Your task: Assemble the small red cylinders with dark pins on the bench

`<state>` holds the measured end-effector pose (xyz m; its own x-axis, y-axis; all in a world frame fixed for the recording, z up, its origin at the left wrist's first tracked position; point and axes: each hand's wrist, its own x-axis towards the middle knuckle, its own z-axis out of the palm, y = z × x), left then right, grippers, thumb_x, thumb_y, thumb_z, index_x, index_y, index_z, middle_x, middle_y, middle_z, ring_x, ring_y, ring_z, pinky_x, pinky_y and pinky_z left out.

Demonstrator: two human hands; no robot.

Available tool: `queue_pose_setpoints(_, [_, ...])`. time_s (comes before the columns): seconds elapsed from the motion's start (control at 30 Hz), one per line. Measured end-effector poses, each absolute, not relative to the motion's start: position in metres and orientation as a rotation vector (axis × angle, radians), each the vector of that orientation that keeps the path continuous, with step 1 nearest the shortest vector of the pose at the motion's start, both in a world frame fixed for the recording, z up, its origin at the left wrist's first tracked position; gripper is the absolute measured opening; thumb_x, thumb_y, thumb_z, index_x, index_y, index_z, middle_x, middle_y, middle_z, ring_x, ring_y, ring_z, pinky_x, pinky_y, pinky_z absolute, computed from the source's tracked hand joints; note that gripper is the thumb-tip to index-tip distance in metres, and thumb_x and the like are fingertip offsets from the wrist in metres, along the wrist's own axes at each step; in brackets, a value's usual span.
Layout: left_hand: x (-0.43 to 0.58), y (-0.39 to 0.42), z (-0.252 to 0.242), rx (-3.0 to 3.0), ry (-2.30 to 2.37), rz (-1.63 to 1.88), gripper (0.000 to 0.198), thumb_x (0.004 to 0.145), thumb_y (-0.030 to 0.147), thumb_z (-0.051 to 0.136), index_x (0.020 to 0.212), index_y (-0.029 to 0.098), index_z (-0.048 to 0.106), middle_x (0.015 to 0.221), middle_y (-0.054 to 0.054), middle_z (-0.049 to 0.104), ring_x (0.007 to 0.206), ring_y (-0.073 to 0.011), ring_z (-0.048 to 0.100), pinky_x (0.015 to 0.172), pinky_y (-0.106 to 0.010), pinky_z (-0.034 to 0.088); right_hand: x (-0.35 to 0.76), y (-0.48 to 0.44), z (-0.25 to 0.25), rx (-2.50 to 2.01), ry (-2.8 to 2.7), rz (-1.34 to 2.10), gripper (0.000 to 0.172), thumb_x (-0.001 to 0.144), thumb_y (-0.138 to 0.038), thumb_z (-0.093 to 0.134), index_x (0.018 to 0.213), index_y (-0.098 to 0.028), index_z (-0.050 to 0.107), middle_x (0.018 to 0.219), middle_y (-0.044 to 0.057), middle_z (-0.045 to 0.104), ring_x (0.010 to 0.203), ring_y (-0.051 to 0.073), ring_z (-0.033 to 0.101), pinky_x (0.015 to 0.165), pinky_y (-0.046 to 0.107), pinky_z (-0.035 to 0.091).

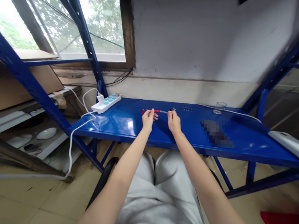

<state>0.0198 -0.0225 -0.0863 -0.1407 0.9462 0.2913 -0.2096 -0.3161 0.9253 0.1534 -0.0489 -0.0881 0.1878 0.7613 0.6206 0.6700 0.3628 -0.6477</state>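
Observation:
A screwdriver with a red handle (153,111) lies across the blue metal shelf (128,124), its shaft pointing right. My left hand (148,118) grips the red handle with curled fingers. My right hand (173,120) pinches the metal shaft near its tip, where a small dark part sits. A row of small dark screws (187,109) lies just behind and to the right of my right hand.
A white power strip (106,103) with a plugged-in charger and white cable sits at the left of the shelf. A small clear glass (219,107) stands at the back right, a blurred dark object (216,133) lies right of centre, and a white device (289,143) is at the far right edge.

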Motion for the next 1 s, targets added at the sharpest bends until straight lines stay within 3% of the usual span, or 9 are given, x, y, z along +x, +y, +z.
queue_pose_setpoints(0.3, [0.023, -0.028, -0.086, 1.35, 0.878, 1.334, 0.031, 0.071, 0.043, 0.063, 0.075, 0.012, 0.061, 0.065, -0.003, 0.063, 0.048, -0.0071, 0.052, 0.048, -0.02, 0.037, 0.152, -0.043, -0.091, -1.155, -1.546, 0.233, 0.027, 0.086, -0.043, 0.036, 0.086, -0.019, 0.05, 0.081, 0.005, 0.058, 0.071, 0.014, 0.052, 0.068, 0.027, 0.041])
queue_pose_setpoints(0.67, [0.022, -0.023, -0.091, 1.377, 0.897, 1.44, 0.032, 0.073, 0.04, 0.06, 0.085, 0.012, 0.064, 0.059, 0.001, 0.057, 0.043, -0.0042, 0.045, 0.044, -0.019, 0.036, 0.149, -0.041, -0.095, -1.14, -1.713, 0.477, 0.024, 0.081, -0.042, 0.043, 0.083, -0.019, 0.051, 0.077, 0.002, 0.058, 0.061, 0.012, 0.051, 0.06, 0.026, 0.041])
queue_pose_setpoints(1.0, [0.024, -0.023, -0.094, 1.508, 0.884, 1.452, 0.031, 0.076, 0.04, 0.057, 0.091, 0.015, 0.068, 0.09, -0.007, 0.066, 0.047, -0.0046, 0.045, 0.047, -0.02, 0.039, 0.149, -0.037, -0.099, -1.069, -1.753, 0.507, 0.027, 0.078, -0.045, 0.047, 0.08, -0.018, 0.053, 0.068, 0.002, 0.058, 0.061, 0.014, 0.052, 0.059, 0.027, 0.042])
